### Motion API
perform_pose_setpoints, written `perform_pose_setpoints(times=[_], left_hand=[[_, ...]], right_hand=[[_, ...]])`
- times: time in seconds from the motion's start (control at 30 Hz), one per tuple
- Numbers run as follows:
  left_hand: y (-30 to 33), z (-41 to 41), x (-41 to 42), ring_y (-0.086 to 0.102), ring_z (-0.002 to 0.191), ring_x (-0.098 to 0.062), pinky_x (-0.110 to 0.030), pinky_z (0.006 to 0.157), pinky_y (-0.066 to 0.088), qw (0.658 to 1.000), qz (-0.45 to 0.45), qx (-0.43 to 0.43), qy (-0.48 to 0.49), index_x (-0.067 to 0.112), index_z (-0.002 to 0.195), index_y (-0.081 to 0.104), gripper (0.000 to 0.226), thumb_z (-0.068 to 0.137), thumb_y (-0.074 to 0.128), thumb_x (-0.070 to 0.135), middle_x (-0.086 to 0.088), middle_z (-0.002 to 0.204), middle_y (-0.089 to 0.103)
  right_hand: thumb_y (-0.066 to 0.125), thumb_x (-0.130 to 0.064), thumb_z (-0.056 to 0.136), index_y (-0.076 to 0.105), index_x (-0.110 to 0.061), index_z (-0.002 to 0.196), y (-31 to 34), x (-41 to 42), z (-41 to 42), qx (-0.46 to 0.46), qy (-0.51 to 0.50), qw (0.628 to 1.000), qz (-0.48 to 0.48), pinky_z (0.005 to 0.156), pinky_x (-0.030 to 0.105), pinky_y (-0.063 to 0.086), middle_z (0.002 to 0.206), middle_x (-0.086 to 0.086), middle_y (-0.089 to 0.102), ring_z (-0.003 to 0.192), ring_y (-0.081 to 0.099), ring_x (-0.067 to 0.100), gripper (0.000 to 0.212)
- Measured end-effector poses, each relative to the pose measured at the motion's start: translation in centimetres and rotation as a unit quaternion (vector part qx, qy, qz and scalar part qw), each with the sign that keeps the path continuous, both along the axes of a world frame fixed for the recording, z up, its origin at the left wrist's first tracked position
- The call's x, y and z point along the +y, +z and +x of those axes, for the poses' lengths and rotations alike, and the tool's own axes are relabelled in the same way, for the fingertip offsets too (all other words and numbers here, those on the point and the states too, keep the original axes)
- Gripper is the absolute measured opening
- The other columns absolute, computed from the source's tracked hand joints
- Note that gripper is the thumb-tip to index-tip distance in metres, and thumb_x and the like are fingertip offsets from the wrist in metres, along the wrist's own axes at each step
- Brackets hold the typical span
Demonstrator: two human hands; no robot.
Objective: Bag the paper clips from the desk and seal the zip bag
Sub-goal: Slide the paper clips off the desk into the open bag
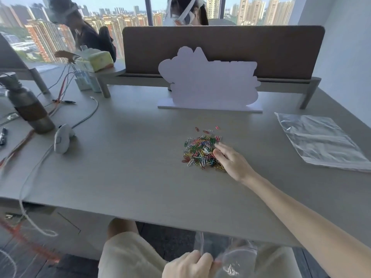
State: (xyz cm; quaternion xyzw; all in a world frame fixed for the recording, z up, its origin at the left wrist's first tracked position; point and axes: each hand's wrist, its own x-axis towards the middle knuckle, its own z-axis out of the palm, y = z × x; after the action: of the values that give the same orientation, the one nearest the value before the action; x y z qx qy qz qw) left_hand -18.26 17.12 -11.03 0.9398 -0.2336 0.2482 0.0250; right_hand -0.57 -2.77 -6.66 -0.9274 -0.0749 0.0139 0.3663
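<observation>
A heap of coloured paper clips (200, 150) lies in the middle of the grey desk (130, 167), with a few loose clips just beyond it. My right hand (230, 159) reaches over the heap's right side, fingers spread and touching the clips. Below the desk edge, over my lap, my left hand (188, 264) grips the rim of a clear zip bag (234, 255), which hangs open and crumpled. A second clear zip bag (321, 139) lies flat on the desk at the right.
A white cut-out sign (210, 85) stands behind the clips, before a brown divider (220, 49). A metal bottle (28, 105), a white mouse (62, 138), cables and pens sit at the left. Two people sit beyond the divider.
</observation>
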Motion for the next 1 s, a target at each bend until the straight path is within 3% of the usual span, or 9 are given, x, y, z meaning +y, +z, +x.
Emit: perform_pose_setpoints(times=[0.07,0.17,0.23,0.47,0.73,0.8,0.9,1.0], left_hand=[[-0.7,-3.0,-1.5,0.034,0.029,-0.01,-0.017,0.03,0.023,0.991,-0.091,0.1,0.015,0.016,0.046,0.037,0.057,0.088,0.035,0.054,-0.003,0.038,0.033],[-0.2,-4.1,-1.4,0.032,0.032,-0.012,-0.02,0.034,0.028,0.992,-0.104,0.06,0.05,0.016,0.046,0.041,0.049,0.079,0.053,0.051,-0.004,0.04,0.033],[0.5,-4.4,-0.8,0.034,0.031,-0.013,-0.02,0.031,0.03,0.988,-0.123,0.059,0.067,0.015,0.045,0.04,0.042,0.069,0.061,0.043,-0.002,0.038,0.034],[0.8,-5.2,0.8,0.037,0.031,-0.014,-0.019,0.031,0.024,0.978,-0.162,0.103,0.086,0.015,0.048,0.041,0.038,0.069,0.054,0.044,0.0,0.039,0.042],[1.3,-4.9,1.0,0.039,0.031,-0.018,-0.02,0.036,0.014,0.971,-0.172,0.124,0.113,0.016,0.05,0.039,0.042,0.067,0.048,0.053,0.003,0.038,0.043],[1.1,-5.6,0.8,0.035,0.029,-0.014,-0.017,0.036,0.014,0.975,-0.164,0.127,0.085,0.016,0.048,0.035,0.042,0.065,0.049,0.052,0.003,0.037,0.042],[1.0,-6.2,1.6,0.019,0.034,-0.011,-0.007,0.04,-0.001,0.971,-0.184,0.129,0.083,0.017,0.048,0.027,0.039,0.061,0.05,0.046,0.004,0.035,0.04],[0.6,-6.4,2.4,0.033,0.029,-0.013,-0.016,0.035,0.013,0.961,-0.223,0.132,0.099,0.019,0.049,0.027,0.042,0.067,0.049,0.049,0.004,0.036,0.042]], right_hand=[[0.033,-0.052,0.102,0.036,-0.024,0.152,0.4,-0.1,-0.2,0.017,-0.013,0.999,0.044,0.121,0.031,0.01,0.161,-0.007,0.029,0.15,0.02,0.01,0.058],[0.033,-0.058,0.1,0.04,-0.028,0.149,0.5,0.2,-1.0,0.034,-0.015,0.996,0.081,0.124,0.037,0.014,0.159,-0.009,0.034,0.149,0.024,0.01,0.058],[0.033,-0.056,0.1,0.042,-0.027,0.148,0.3,0.7,-1.8,0.029,-0.006,0.997,0.072,0.122,0.034,0.015,0.159,-0.008,0.034,0.148,0.025,0.01,0.057],[0.032,-0.053,0.102,0.044,-0.022,0.147,0.0,2.0,-5.2,0.021,0.017,0.998,0.06,0.109,0.022,0.018,0.158,-0.006,0.036,0.146,0.03,0.011,0.056],[0.036,-0.065,0.095,0.049,-0.024,0.144,-0.1,2.7,-6.8,0.033,0.003,0.992,0.123,0.116,0.027,0.024,0.154,-0.01,0.044,0.142,0.036,0.006,0.066],[0.038,-0.063,0.096,0.049,-0.024,0.144,0.0,2.9,-6.9,0.031,-0.004,0.991,0.127,0.119,0.03,0.024,0.154,-0.009,0.043,0.143,0.035,0.006,0.063],[0.039,-0.058,0.098,0.051,-0.025,0.143,-0.2,3.3,-6.9,0.019,-0.001,0.995,0.101,0.118,0.031,0.023,0.155,-0.009,0.041,0.143,0.034,0.008,0.057],[0.041,-0.054,0.099,0.052,-0.027,0.142,-0.4,3.5,-6.9,0.008,0.005,0.996,0.086,0.118,0.032,0.022,0.156,-0.008,0.04,0.144,0.034,0.008,0.052]])
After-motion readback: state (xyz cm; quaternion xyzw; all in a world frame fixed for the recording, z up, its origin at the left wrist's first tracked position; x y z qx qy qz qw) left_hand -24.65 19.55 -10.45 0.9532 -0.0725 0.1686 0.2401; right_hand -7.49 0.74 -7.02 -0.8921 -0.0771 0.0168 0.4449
